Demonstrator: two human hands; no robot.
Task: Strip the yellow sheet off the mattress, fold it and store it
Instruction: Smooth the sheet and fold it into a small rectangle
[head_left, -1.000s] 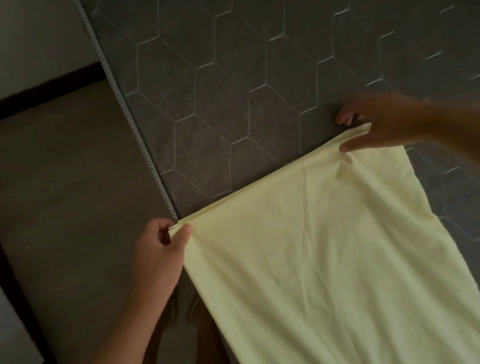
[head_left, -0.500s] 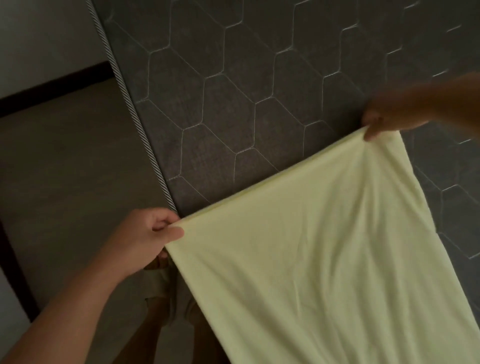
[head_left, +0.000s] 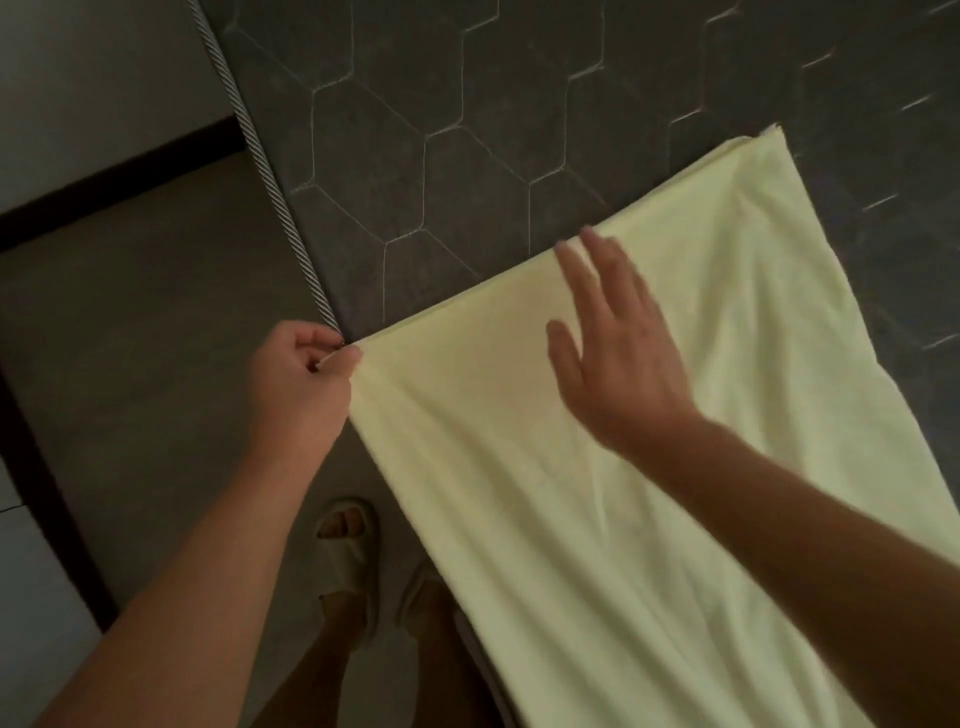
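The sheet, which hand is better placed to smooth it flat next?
Probably the right hand: it is open, flat over the sheet, while the left hand pinches a corner.

grey quilted mattress (head_left: 467, 130) carries the yellow sheet (head_left: 701, 441).

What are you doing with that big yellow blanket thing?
A person is folding a yellow sheet on a grey mattress. The left hand pinches one corner of the sheet at the mattress edge. The right hand is open and flat above the cloth, fingers spread, as if smoothing it. The far corner lies free on the mattress. The sheet is only partly folded, not yet stored.
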